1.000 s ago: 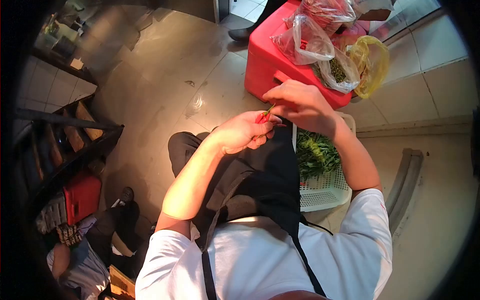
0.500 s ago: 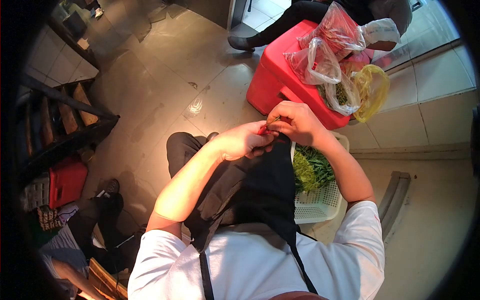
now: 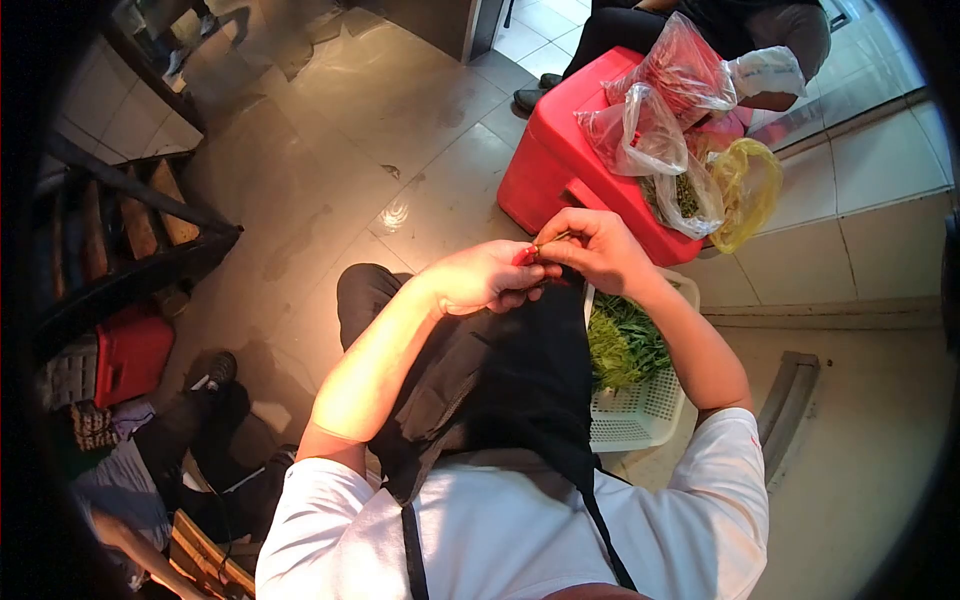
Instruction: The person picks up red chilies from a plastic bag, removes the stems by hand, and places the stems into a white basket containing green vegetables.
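Both of my hands meet above my lap, over the black apron (image 3: pixel 500 390). My left hand (image 3: pixel 482 278) is closed around red chili peppers (image 3: pixel 524 256), whose ends show by the thumb. At the top of one pepper, my right hand (image 3: pixel 592 248) pinches a thin greenish stem (image 3: pixel 560 237) between thumb and fingers. More red shows under the hands against the apron, partly hidden by the fingers. Just below my right forearm, a white plastic basket (image 3: pixel 632 425) holds leafy greens (image 3: pixel 622 340).
A red box (image 3: pixel 545 150) ahead carries several plastic bags, including a clear bag of red peppers (image 3: pixel 685 75) and a yellow bag (image 3: pixel 748 190). Another person (image 3: pixel 620 40) sits behind it. At left are a dark rack (image 3: pixel 130 230), a red crate (image 3: pixel 135 355) and a second person (image 3: pixel 130 490).
My right fingers have shifted slightly at the stem, and more of it shows. The seated person's foot beyond the red box has drawn back to the right.
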